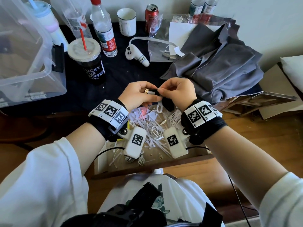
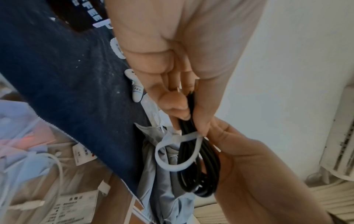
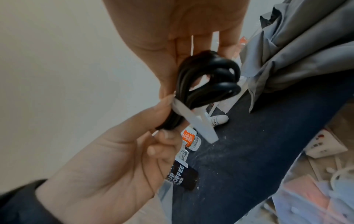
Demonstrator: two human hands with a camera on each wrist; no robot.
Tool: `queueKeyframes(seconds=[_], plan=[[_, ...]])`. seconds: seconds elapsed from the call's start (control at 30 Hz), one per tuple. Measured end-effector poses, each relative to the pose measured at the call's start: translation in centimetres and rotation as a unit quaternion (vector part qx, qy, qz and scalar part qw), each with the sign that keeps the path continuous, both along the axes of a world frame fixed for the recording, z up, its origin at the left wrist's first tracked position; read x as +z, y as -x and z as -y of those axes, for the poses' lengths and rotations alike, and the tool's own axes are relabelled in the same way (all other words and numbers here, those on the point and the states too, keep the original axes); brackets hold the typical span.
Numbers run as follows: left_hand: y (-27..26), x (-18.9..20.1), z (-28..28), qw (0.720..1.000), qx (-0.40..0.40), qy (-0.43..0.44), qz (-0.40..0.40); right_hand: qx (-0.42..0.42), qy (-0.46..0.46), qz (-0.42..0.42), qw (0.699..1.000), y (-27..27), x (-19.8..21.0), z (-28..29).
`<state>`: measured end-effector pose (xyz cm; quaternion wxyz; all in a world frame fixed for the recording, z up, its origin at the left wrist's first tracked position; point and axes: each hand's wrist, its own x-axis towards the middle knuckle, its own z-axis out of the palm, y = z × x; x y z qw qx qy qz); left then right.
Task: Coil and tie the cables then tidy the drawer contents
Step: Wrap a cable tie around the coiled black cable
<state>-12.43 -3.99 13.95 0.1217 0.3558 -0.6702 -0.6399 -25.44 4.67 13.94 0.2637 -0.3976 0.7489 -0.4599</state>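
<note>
Both hands meet above the open drawer (image 1: 147, 167). A black cable coil (image 2: 199, 166) is between them, with a white zip tie (image 2: 178, 151) looped loosely round it. My left hand (image 1: 147, 94) grips the coil's upper end, where a metal plug (image 1: 146, 91) shows. My right hand (image 1: 165, 90) pinches the zip tie beside the coil, and the coil's lower loops (image 1: 168, 103) hang below. In the right wrist view the zip tie's tail (image 3: 199, 124) sticks out past the black cable coil (image 3: 210, 78). White cables (image 1: 154, 130) and several loose zip ties lie in the drawer.
On the dark table stand a coffee cup (image 1: 88, 63), a water bottle (image 1: 105, 30), a white mug (image 1: 127, 22) and a red can (image 1: 151, 17). A clear plastic bin (image 1: 24, 54) is at left, a white controller (image 1: 136, 54) mid-table and crumpled grey cloth (image 1: 221, 63) at right.
</note>
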Motion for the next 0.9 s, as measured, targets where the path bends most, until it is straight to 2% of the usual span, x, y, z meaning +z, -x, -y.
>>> queueKeyframes(seconds=[0.1,0.17,0.33,0.47,0.6,0.7,0.9], plan=[[-0.3,-0.4,-0.6,0.998,-0.056,-0.001,0.009,-0.058,0.011,0.105,0.993,0.8,-0.1,0.3],[-0.6,-0.7,-0.9,0.998,-0.066,-0.010,0.008,-0.090,0.007,0.169,0.981,1.7,0.0,0.2],[-0.7,-1.2,-0.6,0.996,-0.058,-0.066,0.001,-0.087,-0.005,0.235,0.968,2.4,-0.7,-0.3],[-0.9,-2.3,-0.7,0.981,0.048,-0.181,-0.052,-0.076,0.010,0.243,0.967,3.1,-1.6,-1.0],[-0.9,-3.3,-0.7,0.950,0.145,-0.263,-0.087,0.029,-0.021,0.253,0.967,2.7,-3.3,-2.1],[-0.6,-3.9,-1.5,0.935,0.161,-0.303,-0.089,0.088,-0.035,0.236,0.967,1.2,-4.2,-2.5],[-1.0,-5.8,-2.5,0.924,0.144,-0.353,-0.035,0.075,-0.035,0.243,0.967,-0.2,-6.5,-2.3]])
